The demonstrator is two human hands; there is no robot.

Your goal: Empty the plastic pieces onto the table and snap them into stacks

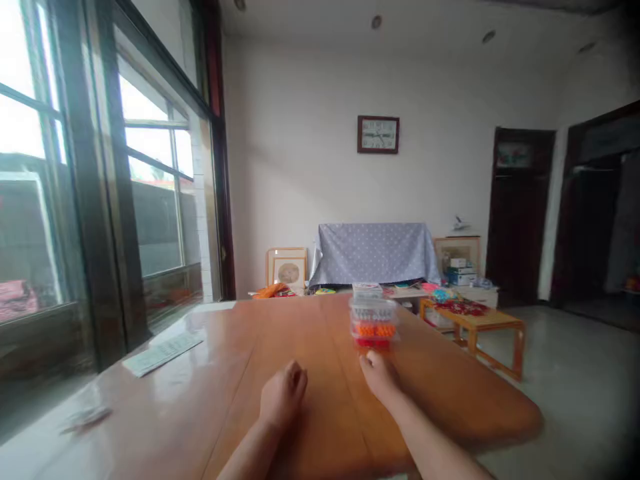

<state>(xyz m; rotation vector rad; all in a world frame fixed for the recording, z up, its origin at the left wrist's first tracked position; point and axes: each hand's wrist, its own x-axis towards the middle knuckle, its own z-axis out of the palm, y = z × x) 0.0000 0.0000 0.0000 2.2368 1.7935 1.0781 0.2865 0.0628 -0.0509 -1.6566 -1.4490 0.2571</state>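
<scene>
A clear plastic box (373, 323) of orange and red pieces is sitting toward the tabletop's (280, 320) far edge, directly beyond the nearer right hand (380, 375), which is resting empty with its fingers curled in, while the left hand (283, 395) is lying loosely fisted farther left.

Container (373, 323) on table (280, 327). My right hand (380, 375) just before it, my left hand (283, 395) before-left. Paper (163, 352) well left of it. Low bench (473, 320) right of it, off table.
</scene>
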